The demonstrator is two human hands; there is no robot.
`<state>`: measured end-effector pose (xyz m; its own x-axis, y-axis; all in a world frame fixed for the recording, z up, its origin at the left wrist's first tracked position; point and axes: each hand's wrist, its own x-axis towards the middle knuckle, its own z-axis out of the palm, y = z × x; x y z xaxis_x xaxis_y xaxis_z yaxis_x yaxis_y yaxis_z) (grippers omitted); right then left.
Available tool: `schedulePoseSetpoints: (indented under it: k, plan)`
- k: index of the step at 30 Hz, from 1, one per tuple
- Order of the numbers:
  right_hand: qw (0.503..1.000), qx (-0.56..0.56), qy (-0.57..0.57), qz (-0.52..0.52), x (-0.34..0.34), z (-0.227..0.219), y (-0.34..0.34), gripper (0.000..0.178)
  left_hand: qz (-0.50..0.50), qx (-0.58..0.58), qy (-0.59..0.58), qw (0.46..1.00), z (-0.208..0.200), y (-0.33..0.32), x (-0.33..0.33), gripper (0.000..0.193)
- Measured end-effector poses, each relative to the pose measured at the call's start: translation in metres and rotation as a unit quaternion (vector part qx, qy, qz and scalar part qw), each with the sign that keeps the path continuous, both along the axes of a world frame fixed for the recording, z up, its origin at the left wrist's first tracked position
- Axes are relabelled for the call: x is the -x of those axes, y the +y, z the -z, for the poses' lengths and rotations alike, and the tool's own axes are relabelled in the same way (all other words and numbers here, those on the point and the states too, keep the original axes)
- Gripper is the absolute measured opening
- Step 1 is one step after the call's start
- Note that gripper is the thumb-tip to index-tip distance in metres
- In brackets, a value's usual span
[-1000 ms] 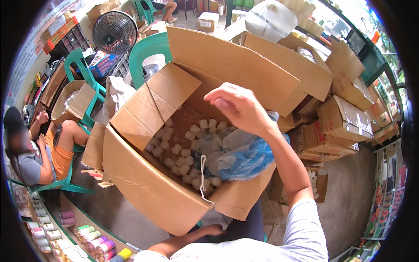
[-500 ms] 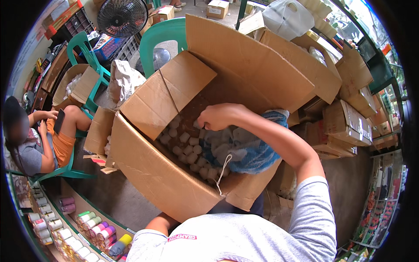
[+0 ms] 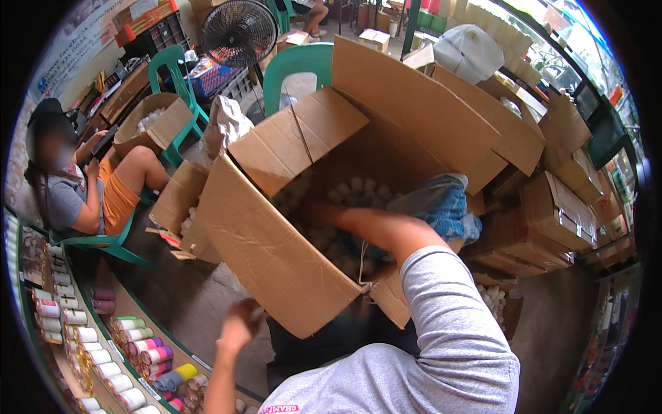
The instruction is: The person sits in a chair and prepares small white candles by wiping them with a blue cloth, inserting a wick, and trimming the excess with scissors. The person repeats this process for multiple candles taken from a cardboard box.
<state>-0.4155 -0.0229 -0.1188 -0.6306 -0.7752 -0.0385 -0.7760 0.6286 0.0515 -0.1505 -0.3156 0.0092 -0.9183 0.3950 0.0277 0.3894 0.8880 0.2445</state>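
A large open cardboard box stands tilted in front of me. Small white cylindrical pieces lie inside it, partly in shadow. My right arm reaches over the rim, and my right hand is down among the pieces, its fingers dark and blurred. Beside that arm, a blue and white plastic bag rests over the box's right side. Outside the box, by its lower left wall, my left hand is raised with fingers curled; a pale spot shows at the fingertips, too small to name. A white string hangs at the near corner.
At the left a person sits on a green chair with a dark phone. Thread spools line a shelf at lower left. A fan and another green chair stand behind the box. Stacked cartons fill the right side.
My right hand has gone from above the pieces down into them. My left hand has come into view outside the box. The view has shifted, and the blue bag sits further over the right side.
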Motion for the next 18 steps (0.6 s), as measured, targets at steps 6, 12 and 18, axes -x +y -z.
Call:
schedulePoseSetpoints:
  k: [6, 12, 18]
  plan:
    - [0.984, -0.02, -0.174, -0.017, 0.009, -0.056, 0.047, 0.029, -0.196, -0.412, 0.033, 0.889, -0.146, 0.019, 0.08, 0.016]
    - [0.83, 0.366, -0.365, 0.209, -0.063, -0.26, 0.089, 0.047, 0.012, -0.421, -0.058, 0.905, -0.127, 0.167, 0.138, 0.044]
    - [0.738, 0.507, -0.275, 0.349, -0.131, -0.296, 0.182, 0.028, 0.117, -0.538, -0.246, 0.798, -0.129, 0.25, 0.151, 0.055]
